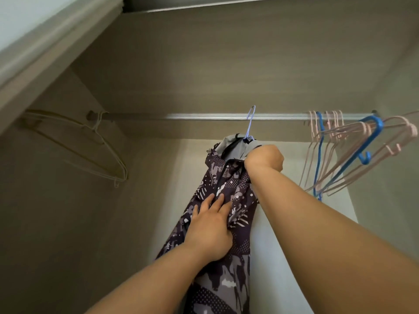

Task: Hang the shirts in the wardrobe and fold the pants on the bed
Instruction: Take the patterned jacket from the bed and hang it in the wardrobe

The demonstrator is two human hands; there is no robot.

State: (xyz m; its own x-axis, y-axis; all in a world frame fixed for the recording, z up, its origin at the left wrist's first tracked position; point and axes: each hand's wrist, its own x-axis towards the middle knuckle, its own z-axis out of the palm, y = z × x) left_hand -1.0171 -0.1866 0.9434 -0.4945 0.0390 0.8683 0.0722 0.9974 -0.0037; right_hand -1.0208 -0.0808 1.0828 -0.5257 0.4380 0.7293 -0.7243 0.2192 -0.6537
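Note:
A dark purple patterned shirt (226, 184) with a grey inner collar hangs on a pale lilac hanger (250, 123), whose hook sits over the metal wardrobe rail (204, 116). My right hand (264, 157) grips the shirt's shoulder just under the hook, fingers curled round the fabric and hanger end. My left hand (209, 227) lies lower on the front of the shirt, its fingers spread along the fabric and the thumb side tucked into a fold.
Several pink hangers (333, 132) and two blue hangers (371, 130) bunch at the right end of the rail. A white hanger (95, 152) hangs at the left end by the wardrobe side wall. Bare rail lies between the white hanger and the shirt.

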